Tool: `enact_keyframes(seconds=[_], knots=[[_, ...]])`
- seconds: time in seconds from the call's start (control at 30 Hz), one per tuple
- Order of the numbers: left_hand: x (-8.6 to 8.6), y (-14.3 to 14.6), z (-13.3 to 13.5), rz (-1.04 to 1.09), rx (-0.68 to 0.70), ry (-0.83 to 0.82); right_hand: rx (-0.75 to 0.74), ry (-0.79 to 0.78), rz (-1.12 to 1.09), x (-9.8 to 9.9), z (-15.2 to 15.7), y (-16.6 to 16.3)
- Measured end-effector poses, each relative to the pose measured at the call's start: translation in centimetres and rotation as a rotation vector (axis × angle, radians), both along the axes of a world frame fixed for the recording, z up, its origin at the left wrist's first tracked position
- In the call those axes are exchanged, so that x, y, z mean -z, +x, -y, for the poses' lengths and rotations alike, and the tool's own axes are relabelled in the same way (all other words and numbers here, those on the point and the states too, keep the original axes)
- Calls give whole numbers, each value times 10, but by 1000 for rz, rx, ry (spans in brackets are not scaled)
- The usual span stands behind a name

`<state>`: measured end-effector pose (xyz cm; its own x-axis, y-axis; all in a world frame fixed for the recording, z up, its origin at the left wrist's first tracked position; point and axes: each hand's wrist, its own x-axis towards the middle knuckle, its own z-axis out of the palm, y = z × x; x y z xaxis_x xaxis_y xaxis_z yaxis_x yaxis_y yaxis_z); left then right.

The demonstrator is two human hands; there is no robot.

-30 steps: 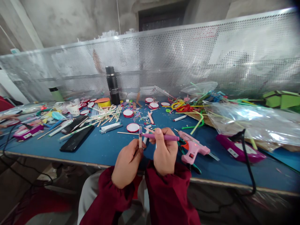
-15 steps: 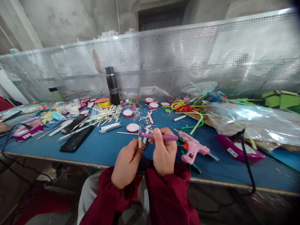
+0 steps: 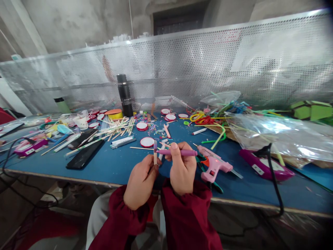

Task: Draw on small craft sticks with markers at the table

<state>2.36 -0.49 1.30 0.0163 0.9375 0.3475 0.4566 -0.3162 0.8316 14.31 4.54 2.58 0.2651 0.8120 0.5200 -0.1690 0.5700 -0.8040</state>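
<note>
My left hand (image 3: 140, 182) is closed around a wooden craft stick (image 3: 155, 152) that stands upright near the blue table's front edge. My right hand (image 3: 182, 170) grips a purple pen-like tool (image 3: 179, 152) held level, its tip touching the upper part of the stick. Both wrists wear dark red sleeves. A pink glue gun (image 3: 214, 164) lies on the table just right of my right hand.
On the blue table (image 3: 114, 163) lie a black phone (image 3: 84, 155), loose wooden sticks (image 3: 114, 130), red-rimmed white discs (image 3: 147, 141), a black bottle (image 3: 125, 94), clear plastic bags (image 3: 281, 133), a magenta box (image 3: 265, 167) with a black cable, and a perforated metal screen (image 3: 197, 66) behind.
My hands hold almost still with the stick and tool. At the far left edge, another person's hand has drawn back out of sight.
</note>
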Motion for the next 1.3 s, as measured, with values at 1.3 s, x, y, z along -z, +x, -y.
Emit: enact_keyframes(seconds=[1.3], knots=[[3, -2, -1, 20, 8, -8, 55, -4, -47, 0, 1, -1]])
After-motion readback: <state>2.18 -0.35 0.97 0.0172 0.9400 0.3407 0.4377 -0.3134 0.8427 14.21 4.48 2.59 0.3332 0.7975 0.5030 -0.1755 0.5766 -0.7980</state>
